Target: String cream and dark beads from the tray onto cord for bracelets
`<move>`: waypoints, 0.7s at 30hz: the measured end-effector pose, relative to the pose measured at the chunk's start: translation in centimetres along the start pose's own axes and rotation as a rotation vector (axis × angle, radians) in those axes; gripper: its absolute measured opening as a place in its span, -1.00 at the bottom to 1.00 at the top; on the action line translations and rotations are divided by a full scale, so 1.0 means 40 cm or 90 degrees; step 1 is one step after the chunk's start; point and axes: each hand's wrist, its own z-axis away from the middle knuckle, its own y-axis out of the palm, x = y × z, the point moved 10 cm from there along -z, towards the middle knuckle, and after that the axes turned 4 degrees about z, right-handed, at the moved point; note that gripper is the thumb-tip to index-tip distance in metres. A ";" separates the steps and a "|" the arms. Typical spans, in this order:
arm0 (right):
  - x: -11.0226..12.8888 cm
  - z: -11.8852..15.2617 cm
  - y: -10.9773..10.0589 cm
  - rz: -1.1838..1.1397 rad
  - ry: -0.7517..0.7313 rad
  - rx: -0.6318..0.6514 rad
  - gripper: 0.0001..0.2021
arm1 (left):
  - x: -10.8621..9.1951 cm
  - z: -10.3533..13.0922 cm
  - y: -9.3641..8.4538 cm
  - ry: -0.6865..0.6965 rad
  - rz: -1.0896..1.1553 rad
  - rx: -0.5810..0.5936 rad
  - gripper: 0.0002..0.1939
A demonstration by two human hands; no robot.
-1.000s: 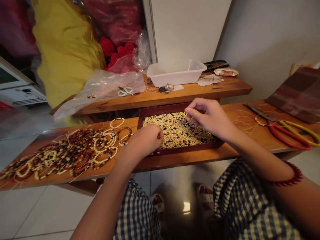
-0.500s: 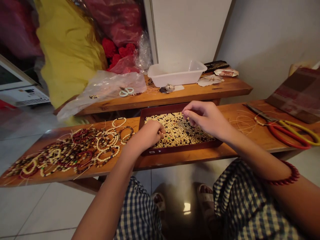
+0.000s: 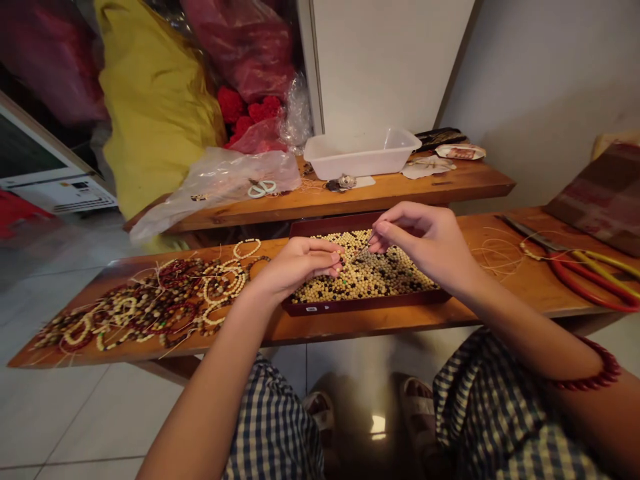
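Note:
My left hand (image 3: 305, 265) is over the left side of a dark red tray (image 3: 360, 304), thumb and fingers pinched around a small pale bead. Loose beads (image 3: 325, 293), mostly cream with dark ones mixed in, fill the tray. Above its right half, my right hand (image 3: 420, 237) is pinched closed on something thin that looks like a thread or needle; its exact kind is too fine to tell. The fingertips of both hands face each other a short gap apart. A dark red bead bracelet (image 3: 595, 373) circles my right wrist.
Left of the tray lies a heap of strung bead bracelets (image 3: 150, 303) on the wooden bench (image 3: 280, 330). Red-and-yellow-handled shears (image 3: 575, 260) and loose thread (image 3: 500, 250) lie at right. Behind stand a white plastic tub (image 3: 363, 160) and small scissors (image 3: 262, 189).
My left hand has risen from the beads and turned, its fingertips now nearer my right hand. The right hand stays pinched over the tray. The whole view has shifted slightly.

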 end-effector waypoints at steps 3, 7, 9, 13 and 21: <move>0.021 0.008 -0.009 -0.037 -0.032 -0.034 -0.88 | 0.007 0.007 0.001 -0.016 0.101 -0.001 -0.84; 0.038 0.020 -0.017 -0.064 -0.073 -0.066 -0.87 | 0.008 0.007 0.006 -0.025 0.177 0.011 -0.83; 0.043 0.024 -0.017 -0.077 -0.084 -0.070 -0.87 | 0.006 0.004 0.012 -0.020 0.217 0.024 -0.83; 0.060 0.035 -0.018 -0.091 -0.115 -0.084 -0.89 | 0.006 0.003 0.022 -0.010 0.274 0.021 -0.83; 0.082 0.052 -0.019 -0.050 -0.133 -0.108 -0.90 | 0.012 0.007 0.044 -0.022 0.368 0.010 -0.80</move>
